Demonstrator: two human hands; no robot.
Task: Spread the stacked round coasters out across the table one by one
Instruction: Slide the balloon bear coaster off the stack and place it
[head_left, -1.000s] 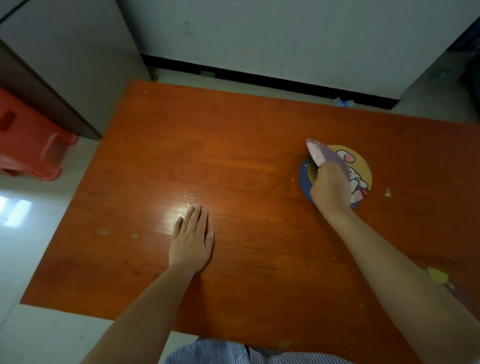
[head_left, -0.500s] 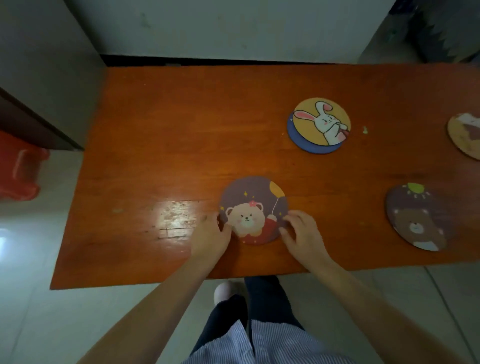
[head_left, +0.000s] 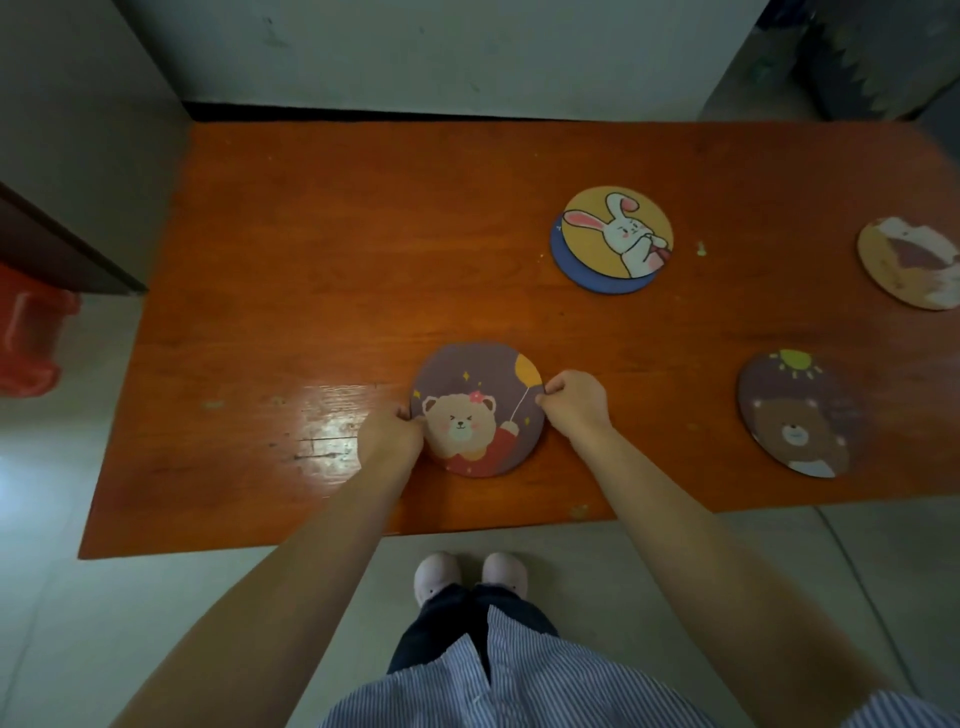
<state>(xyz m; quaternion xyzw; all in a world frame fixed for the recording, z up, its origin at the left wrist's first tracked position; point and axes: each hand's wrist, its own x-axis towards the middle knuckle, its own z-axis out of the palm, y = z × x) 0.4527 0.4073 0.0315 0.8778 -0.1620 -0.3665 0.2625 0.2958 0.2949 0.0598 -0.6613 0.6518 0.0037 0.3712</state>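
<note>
A purple round coaster with a bear and a balloon (head_left: 480, 405) lies near the front edge of the orange wooden table (head_left: 322, 260). My left hand (head_left: 389, 436) pinches its left rim and my right hand (head_left: 576, 402) pinches its right rim. Farther back, a small stack stays: a yellow rabbit coaster (head_left: 618, 231) on top of a blue one (head_left: 582, 273). A dark bear-and-sun coaster (head_left: 800, 413) lies flat at the right front. Another beige coaster (head_left: 911, 270) lies at the right edge, partly cut off by the frame.
A red plastic stool (head_left: 28, 338) stands on the floor left of the table, beside a grey cabinet (head_left: 78, 156). A wall runs behind the table's far edge. My feet (head_left: 470, 571) stand on the tiled floor at the table's front edge.
A second ago my right hand lifted a coaster off the stack with the left hand flat on the table. Now both hands grip the bear-balloon coaster's rims at the front, fingers curled tighter.
</note>
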